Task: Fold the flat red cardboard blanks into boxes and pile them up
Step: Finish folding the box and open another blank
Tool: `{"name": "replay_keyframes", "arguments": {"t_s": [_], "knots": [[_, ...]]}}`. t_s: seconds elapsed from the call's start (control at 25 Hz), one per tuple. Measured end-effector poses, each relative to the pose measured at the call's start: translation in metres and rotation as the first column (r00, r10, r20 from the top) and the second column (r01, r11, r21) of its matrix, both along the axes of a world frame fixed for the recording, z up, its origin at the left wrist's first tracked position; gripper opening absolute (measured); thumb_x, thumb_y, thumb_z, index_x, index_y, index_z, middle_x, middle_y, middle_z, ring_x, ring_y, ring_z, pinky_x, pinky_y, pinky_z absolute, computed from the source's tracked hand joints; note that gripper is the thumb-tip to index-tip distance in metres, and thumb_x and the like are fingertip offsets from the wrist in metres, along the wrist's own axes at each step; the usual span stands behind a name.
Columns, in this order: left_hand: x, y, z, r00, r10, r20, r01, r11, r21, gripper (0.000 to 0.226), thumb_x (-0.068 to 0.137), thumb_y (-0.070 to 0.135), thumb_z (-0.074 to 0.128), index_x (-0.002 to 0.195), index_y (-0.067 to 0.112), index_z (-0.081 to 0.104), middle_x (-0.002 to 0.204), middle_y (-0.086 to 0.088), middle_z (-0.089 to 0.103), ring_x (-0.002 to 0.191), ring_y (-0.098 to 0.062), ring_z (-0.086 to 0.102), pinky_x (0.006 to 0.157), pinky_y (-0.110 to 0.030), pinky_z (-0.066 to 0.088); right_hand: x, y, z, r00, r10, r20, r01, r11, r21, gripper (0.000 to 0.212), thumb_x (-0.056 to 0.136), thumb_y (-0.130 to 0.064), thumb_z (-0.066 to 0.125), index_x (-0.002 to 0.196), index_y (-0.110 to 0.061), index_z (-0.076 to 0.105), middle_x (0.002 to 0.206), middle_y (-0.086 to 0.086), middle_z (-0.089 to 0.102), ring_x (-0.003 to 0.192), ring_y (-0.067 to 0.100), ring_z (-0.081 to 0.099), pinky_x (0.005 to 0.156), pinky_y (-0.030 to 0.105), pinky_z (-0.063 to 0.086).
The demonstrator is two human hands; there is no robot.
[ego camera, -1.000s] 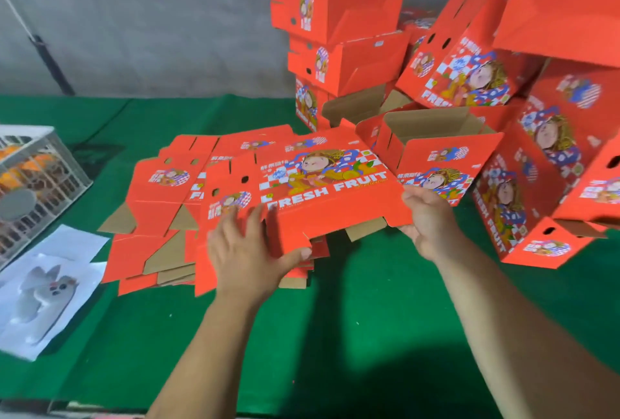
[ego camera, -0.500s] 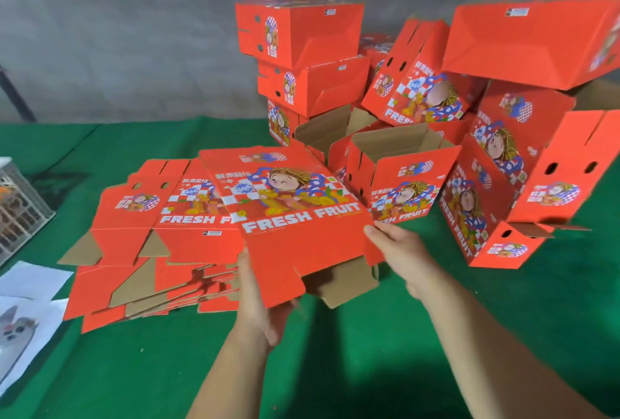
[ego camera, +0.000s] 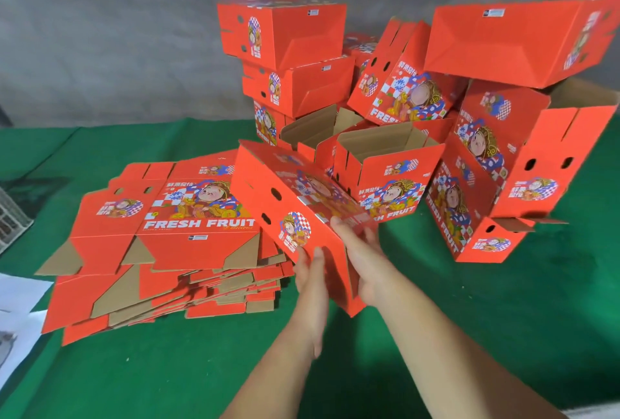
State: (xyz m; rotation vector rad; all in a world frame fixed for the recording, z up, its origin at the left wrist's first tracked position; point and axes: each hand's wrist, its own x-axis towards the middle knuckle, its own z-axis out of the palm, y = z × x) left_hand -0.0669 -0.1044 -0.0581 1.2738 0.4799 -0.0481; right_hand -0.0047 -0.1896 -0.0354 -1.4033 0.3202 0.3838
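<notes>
At nine o'clock on the green desk [ego camera: 503, 301], the stack of flat blanks [ego camera: 161, 250] lies untouched. At centre, one blank [ego camera: 295, 197], flat half a second ago, is now tilted up off the stack and opening into a tube. The left hand [ego camera: 310, 271] presses straight fingers against its near panel, and the right hand [ego camera: 362, 257] grips its edge, so folding is underway; finished boxes [ego camera: 385, 89] crowd one to two o'clock.
</notes>
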Motion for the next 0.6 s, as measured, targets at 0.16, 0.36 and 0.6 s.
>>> {"name": "replay_keyframes", "arguments": {"t_s": [0.16, 0.36, 0.6], "knots": [[-0.007, -0.008, 0.0, 0.974, -0.198, 0.11, 0.211, 0.971, -0.115, 0.067, 0.098, 0.076, 0.028, 0.156, 0.042, 0.029, 0.158, 0.022, 0.035, 0.143, 0.004, 0.036, 0.116, -0.039, 0.039, -0.002, -0.022, -0.002, 0.993, 0.107, 0.041, -0.103, 0.991, -0.083, 0.134, 0.05, -0.088, 0.08, 0.16, -0.052, 0.01, 0.163, -0.008, 0.035, 0.145, 0.028, 0.044, 0.111, 0.056, 0.046], [0.009, -0.003, 0.021, 0.964, -0.25, 0.088, 0.26, 0.958, -0.125, 0.058, 0.098, 0.078, 0.034, 0.139, 0.046, 0.058, 0.142, 0.023, 0.058, 0.13, -0.009, 0.06, 0.099, -0.033, 0.049, -0.005, -0.037, 0.013, 0.942, 0.309, 0.131, -0.216, 0.857, -0.468, 0.128, 0.052, -0.092, 0.072, 0.159, -0.053, 0.013, 0.167, -0.006, 0.03, 0.147, 0.025, 0.042, 0.118, 0.049, 0.04], [0.033, 0.029, 0.011, 0.997, 0.016, 0.073, -0.034, 0.966, 0.255, 0.05, 0.098, 0.041, 0.068, 0.142, 0.027, 0.052, 0.143, -0.006, 0.057, 0.131, -0.025, 0.058, 0.105, -0.04, 0.05, -0.004, -0.112, 0.008, 0.838, 0.517, 0.176, -0.112, 0.477, -0.872, 0.076, 0.099, -0.025, 0.06, 0.147, -0.065, 0.017, 0.125, 0.004, 0.068, 0.102, 0.03, 0.069, 0.091, 0.046, 0.056]]}}
